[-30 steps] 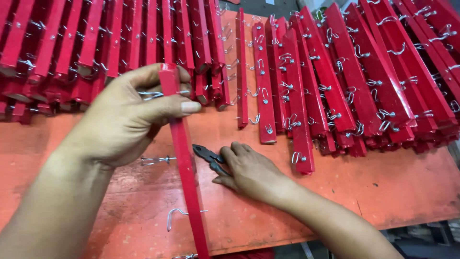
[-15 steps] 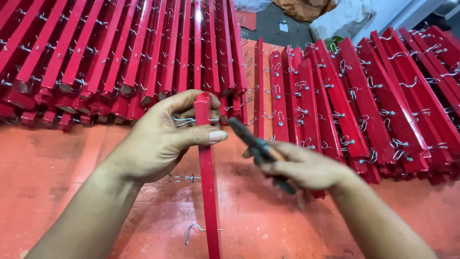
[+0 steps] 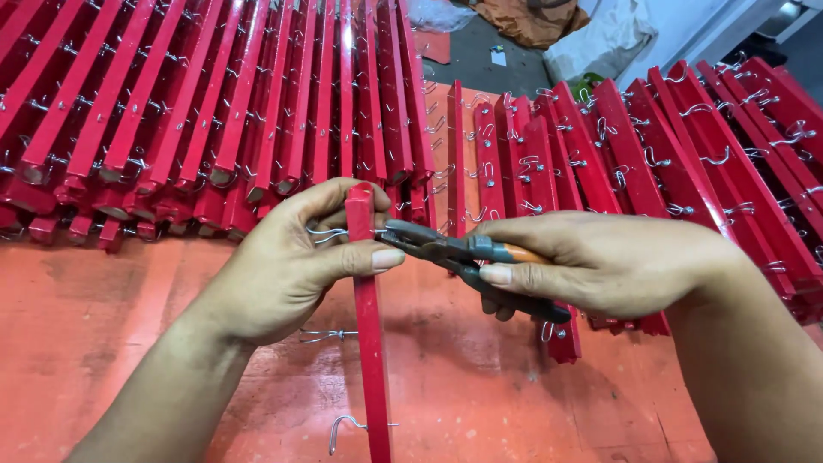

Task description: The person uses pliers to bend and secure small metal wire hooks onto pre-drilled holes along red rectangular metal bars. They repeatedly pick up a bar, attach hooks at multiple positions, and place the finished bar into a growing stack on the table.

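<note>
From the head view, your left hand [image 3: 296,266] is wrapped around the top of a red bar [image 3: 370,343], holding it upright with the thumb pressed across its front, just below a wire hook [image 3: 326,232]. Your right hand [image 3: 600,261] is clenched on the handles of the pliers [image 3: 463,253], whose nose touches the bar's upper right side. Beyond both hands lie rows of red hooked bars [image 3: 257,111] on the red table [image 3: 103,343].
</note>
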